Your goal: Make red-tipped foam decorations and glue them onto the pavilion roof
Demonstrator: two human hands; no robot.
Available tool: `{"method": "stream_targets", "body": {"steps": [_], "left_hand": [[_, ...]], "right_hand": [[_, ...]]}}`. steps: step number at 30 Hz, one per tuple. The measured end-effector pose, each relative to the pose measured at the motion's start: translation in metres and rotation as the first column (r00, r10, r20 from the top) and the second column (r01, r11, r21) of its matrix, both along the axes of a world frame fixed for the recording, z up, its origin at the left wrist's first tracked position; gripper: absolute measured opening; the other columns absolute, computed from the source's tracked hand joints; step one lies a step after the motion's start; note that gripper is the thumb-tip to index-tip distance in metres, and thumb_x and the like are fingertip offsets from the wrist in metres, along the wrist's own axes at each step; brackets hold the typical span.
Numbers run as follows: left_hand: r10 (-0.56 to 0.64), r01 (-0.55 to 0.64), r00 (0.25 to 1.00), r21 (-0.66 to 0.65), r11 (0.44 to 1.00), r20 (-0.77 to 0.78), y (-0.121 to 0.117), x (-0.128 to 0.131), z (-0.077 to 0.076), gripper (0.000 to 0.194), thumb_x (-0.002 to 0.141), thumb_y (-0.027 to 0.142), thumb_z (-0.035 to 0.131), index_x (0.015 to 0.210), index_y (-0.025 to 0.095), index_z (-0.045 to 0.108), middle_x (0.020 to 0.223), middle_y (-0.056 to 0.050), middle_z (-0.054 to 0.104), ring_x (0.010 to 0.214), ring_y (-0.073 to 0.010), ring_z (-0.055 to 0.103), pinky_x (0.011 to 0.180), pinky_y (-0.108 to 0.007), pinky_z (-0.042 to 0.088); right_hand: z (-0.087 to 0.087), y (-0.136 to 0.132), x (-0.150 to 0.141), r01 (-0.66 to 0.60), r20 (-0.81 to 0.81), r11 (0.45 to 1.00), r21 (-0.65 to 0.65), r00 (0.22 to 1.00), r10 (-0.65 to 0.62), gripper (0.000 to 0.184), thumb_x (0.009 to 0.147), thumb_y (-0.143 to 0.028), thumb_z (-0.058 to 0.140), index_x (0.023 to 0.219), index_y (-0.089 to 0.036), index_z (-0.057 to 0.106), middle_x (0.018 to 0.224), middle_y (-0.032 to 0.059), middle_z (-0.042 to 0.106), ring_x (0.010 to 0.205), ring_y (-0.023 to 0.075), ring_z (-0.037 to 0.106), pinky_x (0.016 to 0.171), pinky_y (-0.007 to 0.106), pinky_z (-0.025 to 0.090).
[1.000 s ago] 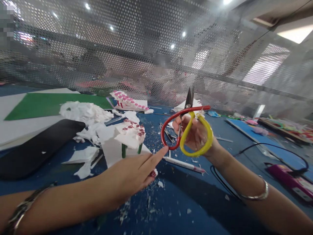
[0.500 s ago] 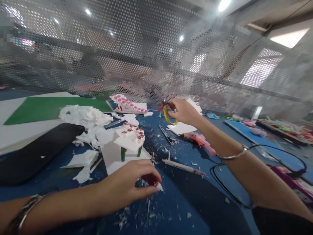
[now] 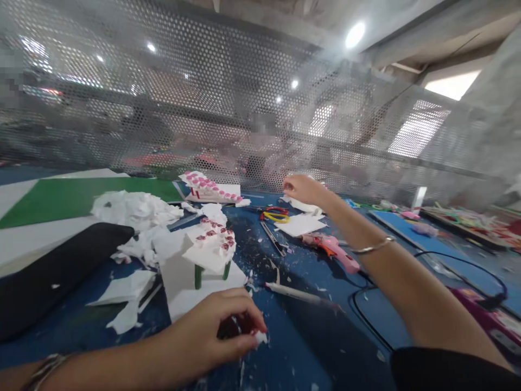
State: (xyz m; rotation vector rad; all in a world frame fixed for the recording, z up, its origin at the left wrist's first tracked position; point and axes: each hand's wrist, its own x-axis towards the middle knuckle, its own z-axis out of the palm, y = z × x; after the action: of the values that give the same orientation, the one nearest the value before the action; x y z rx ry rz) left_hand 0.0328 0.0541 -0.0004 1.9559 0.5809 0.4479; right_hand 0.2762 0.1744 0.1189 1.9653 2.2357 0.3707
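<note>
At the front, my left hand (image 3: 228, 328) pinches a small white paper scrap (image 3: 260, 338) with red on it between thumb and fingertips. My right hand (image 3: 303, 190) is stretched to the far side, loosely curled, with nothing visible in its fingers. Just beneath it lies crumpled white paper (image 3: 306, 206). Left of that hand, scissors (image 3: 277, 215) with red and yellow handles rest on the table. Behind my left hand stands a small white paper model (image 3: 207, 252) with dark red dots on top and green legs, on a white sheet (image 3: 175, 293).
A craft knife (image 3: 272, 239), a whitish pen (image 3: 299, 293) and a pink glue gun (image 3: 336, 252) with a black cable lie mid-table. Crumpled tissue (image 3: 134, 209) and a black case (image 3: 69, 266) are at left. A pink-dotted model (image 3: 211, 187) stands by the perforated metal screen (image 3: 228, 108).
My right hand has let go of the scissors, which now lie on the table, and sits above the crumpled paper. My left hand still pinches the scrap. The view has shifted slightly.
</note>
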Motion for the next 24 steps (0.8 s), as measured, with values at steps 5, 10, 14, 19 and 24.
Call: {"method": "stream_targets", "body": {"steps": [5,10,14,19,24], "left_hand": [[-0.041,0.04,0.999,-0.022,0.999,-0.023,-0.001,0.001,-0.005,0.012,0.08,0.027,0.054,0.083,0.019,0.062,0.086,-0.001,0.056,0.071,-0.012,0.053,0.064,-0.021,0.041],[-0.042,0.041,0.999,-0.074,0.996,-0.017,-0.003,0.002,-0.009,0.012,0.079,0.028,0.055,0.082,0.019,0.062,0.085,0.0,0.055,0.069,-0.0112,0.051,0.062,-0.021,0.04],[-0.036,0.033,0.999,-0.127,0.991,-0.021,-0.002,0.003,-0.008,0.015,0.077,0.031,0.056,0.081,0.018,0.062,0.082,0.0,0.055,0.068,-0.0115,0.05,0.061,-0.021,0.038],[-0.006,0.006,1.0,-0.232,0.973,-0.003,-0.001,0.004,-0.008,0.016,0.075,0.033,0.057,0.08,0.019,0.061,0.077,0.001,0.054,0.066,-0.0117,0.049,0.06,-0.022,0.036],[0.104,-0.046,0.987,-0.396,0.917,0.126,0.001,0.007,0.0,0.012,0.072,0.027,0.063,0.079,0.018,0.06,0.072,0.003,0.055,0.065,-0.0107,0.051,0.062,-0.021,0.039]], "right_hand": [[0.002,-0.076,0.038,0.227,0.032,0.952,-0.206,0.974,-0.225,0.025,0.089,-0.034,0.05,0.105,-0.017,0.058,0.107,0.0058,0.06,0.089,0.0171,0.059,0.077,0.037,0.05],[-0.044,-0.123,0.067,0.339,-0.014,0.871,-0.357,0.93,-0.368,0.026,0.089,-0.035,0.05,0.103,-0.015,0.058,0.101,0.0045,0.062,0.083,0.0159,0.061,0.072,0.035,0.051],[-0.074,-0.126,0.075,0.377,-0.094,0.893,-0.247,0.908,-0.409,0.026,0.089,-0.033,0.051,0.109,-0.016,0.056,0.107,0.0062,0.059,0.089,0.0174,0.06,0.076,0.037,0.05],[-0.083,-0.129,0.086,0.378,-0.216,0.924,-0.063,0.899,-0.382,0.025,0.089,-0.032,0.051,0.108,-0.016,0.056,0.105,0.0059,0.06,0.086,0.0163,0.06,0.074,0.036,0.051],[-0.076,-0.144,0.091,0.338,-0.336,0.917,0.21,0.906,-0.257,0.023,0.09,-0.034,0.044,0.092,-0.015,0.056,0.08,0.0037,0.061,0.069,0.0149,0.059,0.063,0.03,0.047]]}}
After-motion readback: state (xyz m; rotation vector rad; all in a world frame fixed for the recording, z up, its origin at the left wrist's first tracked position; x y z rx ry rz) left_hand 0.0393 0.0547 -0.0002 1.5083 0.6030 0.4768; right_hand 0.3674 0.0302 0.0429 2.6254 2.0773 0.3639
